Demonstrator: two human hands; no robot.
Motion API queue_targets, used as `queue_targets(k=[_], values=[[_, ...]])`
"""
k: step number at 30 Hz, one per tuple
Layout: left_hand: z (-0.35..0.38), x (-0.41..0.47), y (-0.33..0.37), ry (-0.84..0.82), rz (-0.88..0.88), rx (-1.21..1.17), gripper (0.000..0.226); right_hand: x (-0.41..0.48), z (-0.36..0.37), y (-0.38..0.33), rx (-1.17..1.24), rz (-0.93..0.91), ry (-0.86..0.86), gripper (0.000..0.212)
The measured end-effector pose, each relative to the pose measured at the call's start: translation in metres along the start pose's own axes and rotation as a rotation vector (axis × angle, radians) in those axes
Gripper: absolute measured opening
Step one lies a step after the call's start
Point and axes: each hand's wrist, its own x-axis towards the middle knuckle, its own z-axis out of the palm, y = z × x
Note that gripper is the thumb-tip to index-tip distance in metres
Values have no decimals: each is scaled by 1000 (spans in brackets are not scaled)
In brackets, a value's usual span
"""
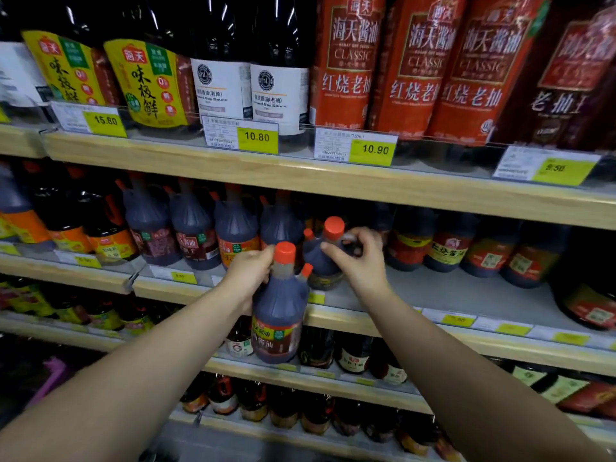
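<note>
Soy sauce bottle [279, 315], red cap, hangs in front of shelf edge, left hand [248, 273] curled round its neck. Just right, second bottle [325, 258] on shelf w/ right hand [361, 258] fingers pinching its handle.

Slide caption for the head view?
Left hand grips front bottle by its neck; right hand holds rear bottle at the shelf.

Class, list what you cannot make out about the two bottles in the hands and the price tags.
All in the head view:
Left hand: fingertips hidden behind the held bottle.
Shelf bottle under the right hand: label blurred and dark.
Price tag beneath it: blurred, half hidden by the held bottle.
Top-shelf bottles: caps cut off by the top edge.
</note>
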Motion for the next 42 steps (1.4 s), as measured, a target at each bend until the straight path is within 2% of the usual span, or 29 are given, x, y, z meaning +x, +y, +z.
queue_targets(k=[3,5,7,10,14,23,28,30,33,36,38,42], values=[[-4,2,-2,0,-6,24,39,-6,-3,8,136,36,-135,24],[-7,2,-2,8,-11,7,39,-6,-3,10,196,99,-142,17],[-9,2,-2,6,-15,-10,38,-1,-2,8,147,138,-84,15],[-12,4,-3,3,-14,-20,37,11,4,8,89,158,32,24],[-14,9,-1,46,-2,-28,38,22,12,7,20,189,92,25],[-18,13,2,34,-10,-15,40,18,10,8,-126,164,67,23],[-17,5,12,4,31,46,42,20,4,6,-133,222,-33,28],[-18,0,19,-32,13,70,44,13,-2,1,-47,295,1,32],[-20,-10,34,-109,-70,43,33,-13,-14,-7,-26,344,49,30],[-17,-26,52,-253,-149,83,39,-52,-22,-19,-74,323,25,18],[-15,-39,64,-347,-178,134,45,-77,-24,-34,-83,336,-3,18],[-10,-62,75,-449,-222,170,43,-121,-16,-55,-108,333,-57,18]])
